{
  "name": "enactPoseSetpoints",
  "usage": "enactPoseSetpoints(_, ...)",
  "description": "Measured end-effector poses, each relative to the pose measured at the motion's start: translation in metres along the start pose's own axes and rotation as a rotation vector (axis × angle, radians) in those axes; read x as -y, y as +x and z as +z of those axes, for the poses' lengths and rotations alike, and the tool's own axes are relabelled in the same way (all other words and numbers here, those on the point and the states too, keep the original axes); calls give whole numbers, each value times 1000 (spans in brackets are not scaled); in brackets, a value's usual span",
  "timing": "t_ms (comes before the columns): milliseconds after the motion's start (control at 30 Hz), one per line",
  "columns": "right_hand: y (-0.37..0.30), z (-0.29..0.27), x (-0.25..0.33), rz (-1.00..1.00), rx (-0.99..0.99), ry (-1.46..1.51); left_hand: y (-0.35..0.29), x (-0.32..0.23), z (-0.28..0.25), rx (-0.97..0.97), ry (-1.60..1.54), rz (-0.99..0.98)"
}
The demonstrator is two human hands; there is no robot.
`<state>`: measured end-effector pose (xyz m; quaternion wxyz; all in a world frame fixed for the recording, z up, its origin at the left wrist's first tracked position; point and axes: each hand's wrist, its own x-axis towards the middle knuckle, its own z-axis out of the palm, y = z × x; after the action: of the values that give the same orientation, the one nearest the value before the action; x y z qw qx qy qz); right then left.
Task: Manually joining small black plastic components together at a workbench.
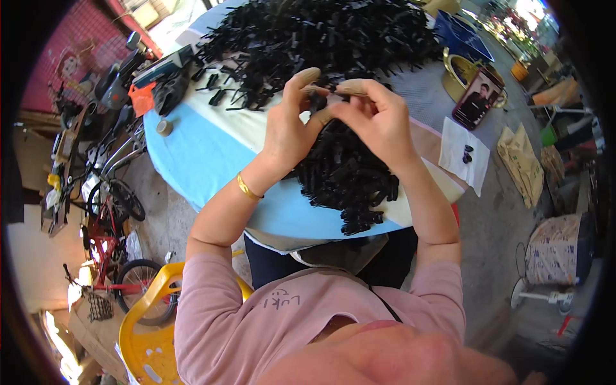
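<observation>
Over the middle of the table, my left hand and my right hand meet fingertip to fingertip. Beige covers sit on some of the fingertips. My left fingers close on a small black piece, too small to tell its kind. The right thumb and forefinger pinch at a dark bit beside it, partly hidden by the fingers. Below my hands lies a heap of small black strip-like pieces, reaching toward the near table edge. Beyond them spreads a larger heap of similar black pieces.
The round table wears a striped cloth. A tape roll lies at left. On the right are a phone leaning on a gold-coloured pot, and white paper with black bits. A yellow chair and bicycles stand left.
</observation>
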<state>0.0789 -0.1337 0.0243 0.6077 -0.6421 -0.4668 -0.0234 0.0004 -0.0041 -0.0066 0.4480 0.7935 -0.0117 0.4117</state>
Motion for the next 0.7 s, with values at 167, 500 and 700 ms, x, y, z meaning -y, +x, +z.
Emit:
enactPoseSetpoints(167, -4, -1, -8, -191, 71, -284, -7, -12, 2, 110, 256, 71)
enactPoseSetpoints(500, 8, -39, -14, 103, 299, 342, 16, -7, -31, 623, -988, -532)
enactPoseSetpoints(700, 7, -34, -10, 15, 434, 348, 10, -9, -20, 648, -1027, -566)
